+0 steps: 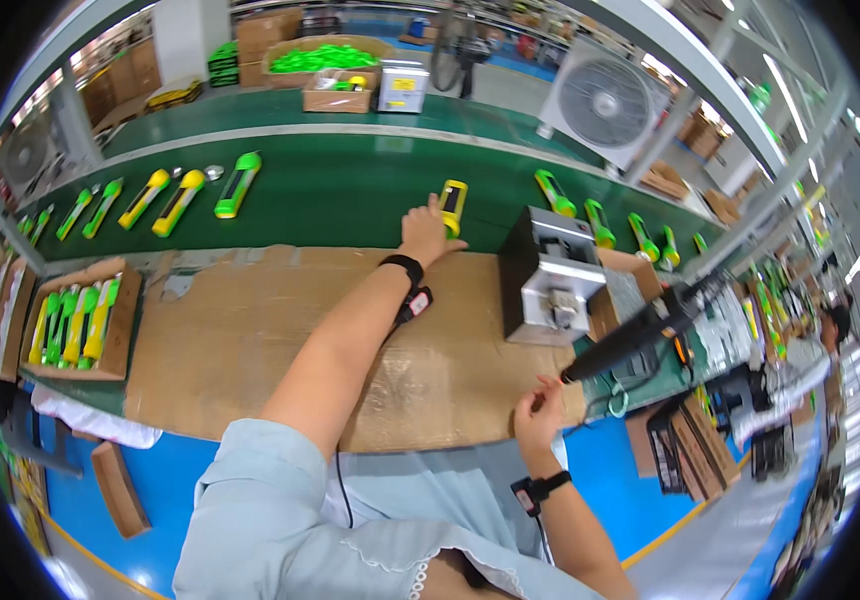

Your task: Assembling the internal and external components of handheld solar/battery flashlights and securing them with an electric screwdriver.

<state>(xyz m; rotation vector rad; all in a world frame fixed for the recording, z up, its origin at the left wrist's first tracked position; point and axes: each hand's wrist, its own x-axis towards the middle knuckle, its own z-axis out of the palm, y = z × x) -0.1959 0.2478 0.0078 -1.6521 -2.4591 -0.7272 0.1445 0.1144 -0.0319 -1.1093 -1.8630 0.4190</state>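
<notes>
My left arm stretches across the bench to the green conveyor belt. There my left hand (pixel 428 235) grips the lower end of a yellow and green flashlight (pixel 454 203) with a dark panel, the index finger along its left side and the thumb by its end. My right hand (pixel 538 412) hovers over the cardboard-covered bench (pixel 250 350) near its right front edge. Its fingers are curled together close to the tip of a black electric screwdriver (pixel 630 335); whatever they pinch, if anything, is too small to make out.
A metal box fixture (pixel 550 280) stands right of centre. At the left, a carton (pixel 115 335) holds several flashlights. More flashlights (pixel 240 185) lie along the belt (pixel 340 190) on both sides. Behind the belt are a box of green parts (pixel 320 58) and a fan (pixel 605 95).
</notes>
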